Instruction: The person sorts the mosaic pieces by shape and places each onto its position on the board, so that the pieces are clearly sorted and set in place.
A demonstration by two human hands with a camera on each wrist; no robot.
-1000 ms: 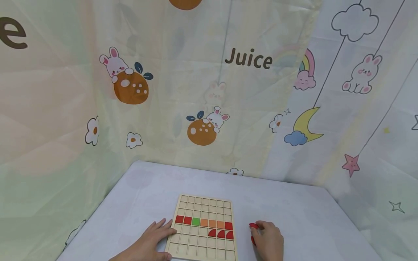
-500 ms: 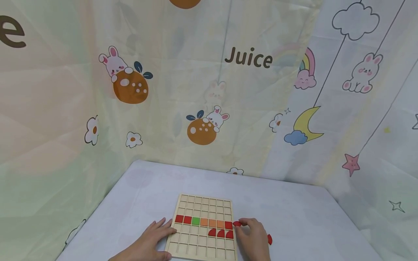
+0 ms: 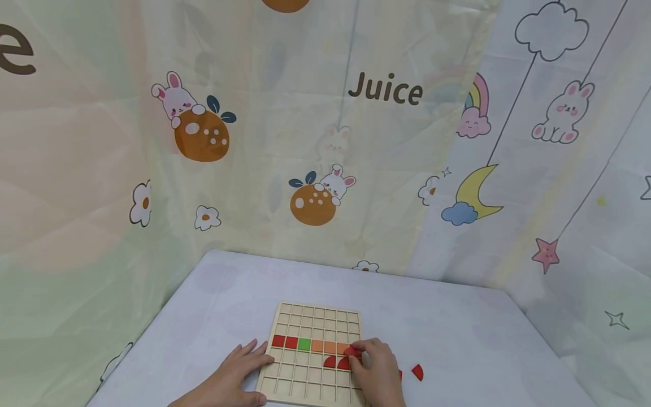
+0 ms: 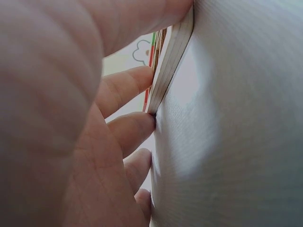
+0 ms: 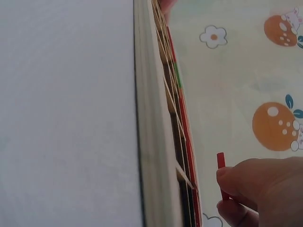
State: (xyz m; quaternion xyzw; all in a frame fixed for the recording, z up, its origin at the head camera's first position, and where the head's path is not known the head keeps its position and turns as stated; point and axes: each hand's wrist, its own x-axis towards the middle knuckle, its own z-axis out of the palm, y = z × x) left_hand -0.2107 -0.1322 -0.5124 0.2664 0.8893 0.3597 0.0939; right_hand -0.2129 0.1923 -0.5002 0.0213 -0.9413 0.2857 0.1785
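Observation:
A wooden grid board [image 3: 292, 390] lies on the table, with one row of red, green [image 3: 304, 344] and orange squares. Below that row, red quarter-circle pieces [image 3: 330, 362] sit in cells toward the right; my right hand covers that end. My left hand [image 3: 229, 377] rests at the board's left edge, fingers spread and fairly straight, touching the rim; the left wrist view shows fingertips against the board's side [image 4: 170, 61]. Between thumb and fingers, my right hand [image 3: 380, 373] pinches a red quarter-circle piece [image 5: 220, 160] above the board's right side, apart from the board.
A loose red quarter-circle piece [image 3: 417, 372] lies on the white-covered table [image 3: 458, 339] to the right. Another red piece [image 3: 400, 375] shows partly behind my right hand. Printed cloth curtains [image 3: 254, 169] stand around the table's back and sides.
My right hand has moved left from the loose pieces to above the board's right side, carrying the red quarter-circle piece. My left hand stays at the board's edge.

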